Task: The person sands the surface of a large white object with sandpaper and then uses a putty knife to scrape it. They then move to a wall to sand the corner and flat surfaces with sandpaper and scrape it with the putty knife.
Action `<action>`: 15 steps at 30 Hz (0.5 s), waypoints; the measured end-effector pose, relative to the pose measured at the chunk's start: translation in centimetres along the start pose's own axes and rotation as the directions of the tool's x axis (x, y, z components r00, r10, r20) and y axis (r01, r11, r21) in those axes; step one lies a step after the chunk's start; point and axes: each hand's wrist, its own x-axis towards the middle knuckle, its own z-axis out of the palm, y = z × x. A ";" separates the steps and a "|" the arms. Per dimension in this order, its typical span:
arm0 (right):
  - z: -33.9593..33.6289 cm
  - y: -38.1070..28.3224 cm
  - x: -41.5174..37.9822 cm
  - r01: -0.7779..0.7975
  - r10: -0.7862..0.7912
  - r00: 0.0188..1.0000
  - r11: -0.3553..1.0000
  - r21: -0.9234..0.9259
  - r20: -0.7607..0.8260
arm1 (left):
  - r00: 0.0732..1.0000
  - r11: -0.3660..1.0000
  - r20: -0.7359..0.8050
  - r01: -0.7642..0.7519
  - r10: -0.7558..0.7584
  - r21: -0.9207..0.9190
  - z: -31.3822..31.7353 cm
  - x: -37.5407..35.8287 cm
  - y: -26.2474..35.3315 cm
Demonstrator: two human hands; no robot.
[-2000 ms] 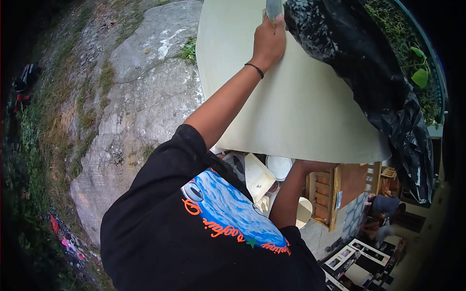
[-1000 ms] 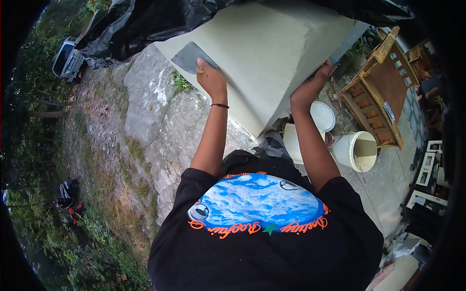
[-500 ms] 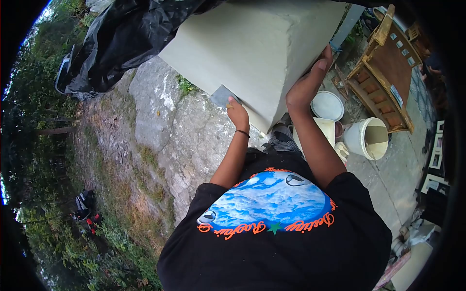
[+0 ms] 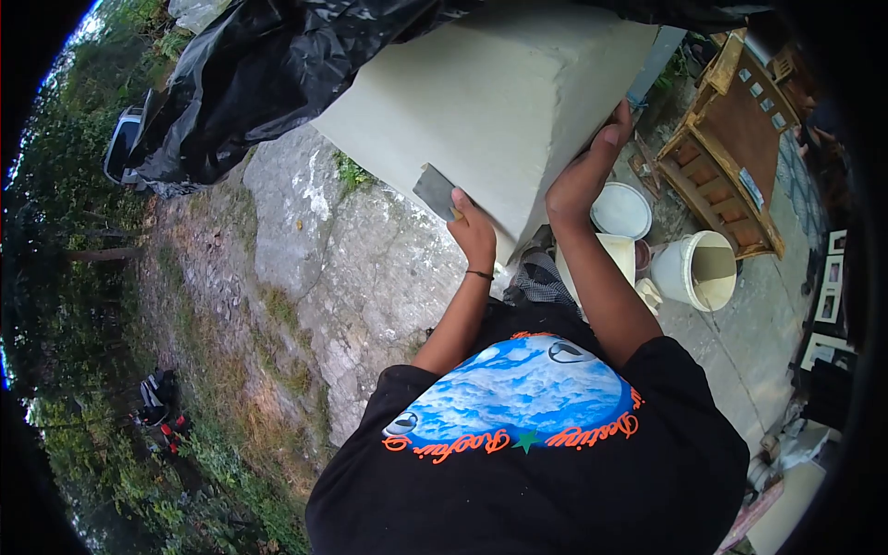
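Observation:
A large pale, off-white box-like block (image 4: 453, 102) with smooth faces and a rounded edge stands tilted in front of me. My left hand (image 4: 474, 236) is closed on a flat grey rectangular sheet (image 4: 437, 192) that looks like sandpaper. The sheet lies against the block's lower left edge, thumb on top. My right hand (image 4: 585, 176) rests along the block's right side, palm against it and fingers stretched upward; the fingertips are partly hidden. Black plastic sheeting (image 4: 268, 83) drapes over the block's far top.
At right stand a white bucket (image 4: 673, 270), a round white lid or tub (image 4: 622, 212) and a pale rectangular container (image 4: 610, 254). Wooden furniture (image 4: 740, 139) lies beyond them. Rough concrete (image 4: 361, 268) stretches left towards bushes, with a parked vehicle (image 4: 123, 148) at far left.
My left hand and the grey sheet have slid a little right and down along the block's edge. The right hand stays on the block's side. My view has shifted slightly.

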 end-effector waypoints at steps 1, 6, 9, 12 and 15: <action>-0.1 0.0 0.0 -0.003 0.003 1.000 1.000 -0.004 0.003 | 0.995 0.989 0.088 -0.042 0.055 -0.143 0.3 -0.4 0.4; 0.1 -0.3 -0.2 -0.057 0.057 0.998 0.998 0.023 0.000 | 0.888 0.904 0.171 -0.410 0.426 -0.123 0.2 -1.9 3.2; 0.3 -0.7 -0.2 -0.048 0.048 0.999 0.999 0.008 -0.007 | 0.885 0.910 0.212 -0.398 0.414 -0.116 -0.4 -1.1 -0.7; 0.2 -0.6 -0.2 -0.059 0.059 0.998 0.998 -0.019 -0.026 | 0.940 0.959 0.211 -0.238 0.267 -0.154 -0.7 -1.9 -0.7; 0.1 -0.5 -0.1 -0.054 0.054 0.999 0.998 -0.022 0.003 | 0.870 0.878 0.130 -0.458 0.475 -0.139 0.7 -2.1 5.1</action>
